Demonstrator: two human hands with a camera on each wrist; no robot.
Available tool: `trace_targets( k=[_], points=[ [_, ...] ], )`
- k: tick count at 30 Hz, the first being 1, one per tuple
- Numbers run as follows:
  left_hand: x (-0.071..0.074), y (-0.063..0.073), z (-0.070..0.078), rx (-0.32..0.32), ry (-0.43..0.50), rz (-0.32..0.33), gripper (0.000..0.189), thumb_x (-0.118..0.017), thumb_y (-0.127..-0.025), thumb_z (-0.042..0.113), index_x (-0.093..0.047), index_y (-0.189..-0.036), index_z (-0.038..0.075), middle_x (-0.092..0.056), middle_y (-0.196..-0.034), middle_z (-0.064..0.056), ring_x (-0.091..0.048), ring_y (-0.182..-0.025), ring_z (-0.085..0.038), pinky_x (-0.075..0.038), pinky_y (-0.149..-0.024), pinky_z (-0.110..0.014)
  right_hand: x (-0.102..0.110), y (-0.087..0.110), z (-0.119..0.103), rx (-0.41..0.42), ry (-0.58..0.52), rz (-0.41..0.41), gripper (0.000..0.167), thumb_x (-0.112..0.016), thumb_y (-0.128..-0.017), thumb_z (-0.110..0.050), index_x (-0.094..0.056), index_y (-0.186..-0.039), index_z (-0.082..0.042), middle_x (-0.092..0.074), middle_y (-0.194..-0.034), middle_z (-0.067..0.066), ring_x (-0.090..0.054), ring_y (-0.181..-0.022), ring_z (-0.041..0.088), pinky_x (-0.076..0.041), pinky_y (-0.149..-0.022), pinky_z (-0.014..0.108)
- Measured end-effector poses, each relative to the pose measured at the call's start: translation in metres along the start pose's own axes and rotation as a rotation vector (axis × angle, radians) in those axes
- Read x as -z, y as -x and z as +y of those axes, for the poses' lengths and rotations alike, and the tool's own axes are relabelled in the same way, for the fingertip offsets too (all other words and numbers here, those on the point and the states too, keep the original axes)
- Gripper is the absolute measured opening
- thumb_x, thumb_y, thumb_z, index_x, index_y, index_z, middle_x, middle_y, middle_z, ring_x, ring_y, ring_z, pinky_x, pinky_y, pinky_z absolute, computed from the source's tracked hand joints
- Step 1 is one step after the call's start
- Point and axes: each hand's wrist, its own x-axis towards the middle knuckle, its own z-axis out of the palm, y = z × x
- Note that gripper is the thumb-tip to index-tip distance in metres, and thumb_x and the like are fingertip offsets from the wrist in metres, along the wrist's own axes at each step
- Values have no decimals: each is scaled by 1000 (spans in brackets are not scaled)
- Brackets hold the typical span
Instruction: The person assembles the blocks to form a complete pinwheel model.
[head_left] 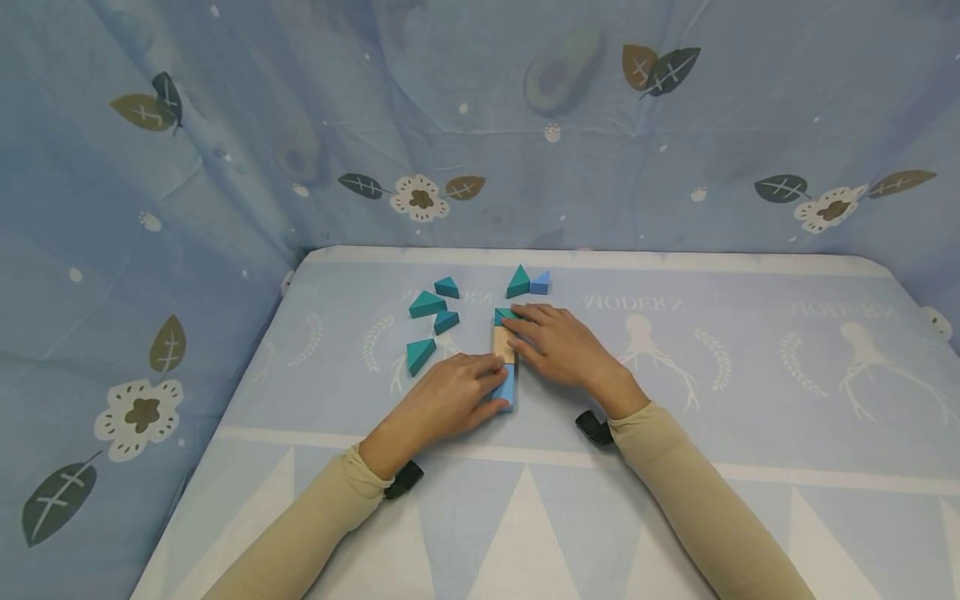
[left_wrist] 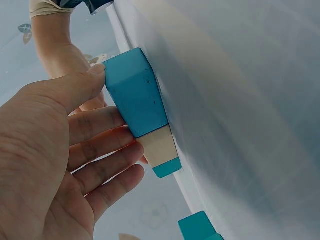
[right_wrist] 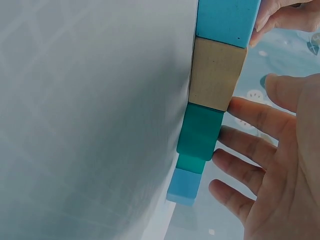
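A blue block (head_left: 508,392), a bare wood block (head_left: 502,342) and green triangular pieces (head_left: 505,315) form a straight row on the table, end to end. My left hand (head_left: 452,392) lies along the row's left side. Its thumb touches the near end of the blue block, and its extended fingers reach along the blue and wood blocks. From the right, my right hand (head_left: 562,346) sets its fingertips against the green pieces and the wood block. In the right wrist view its fingers are spread and fairly straight beside the green side face (right_wrist: 200,130).
Left of the row lie several loose teal and green triangular blocks (head_left: 427,304). Beyond its far end stand a green triangular block (head_left: 518,283) and a light blue one (head_left: 540,284). A patterned cloth covers the table (head_left: 750,417); a blue curtain (head_left: 480,125) hangs behind.
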Motion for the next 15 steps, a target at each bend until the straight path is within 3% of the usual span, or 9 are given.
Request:
trace_targets(
  k=[15],
  points=[
    [-1, 0, 0, -4, -1, 8, 42, -70, -90, 39, -72, -117, 6, -66, -120, -5, -65, -108, -18, -51, -99, -32, 0, 0, -1, 18, 9, 3, 47, -48, -103, -34, -50, -144, -10, -46, -150, 8, -42, -139, 30, -36, -112, 53]
  ],
)
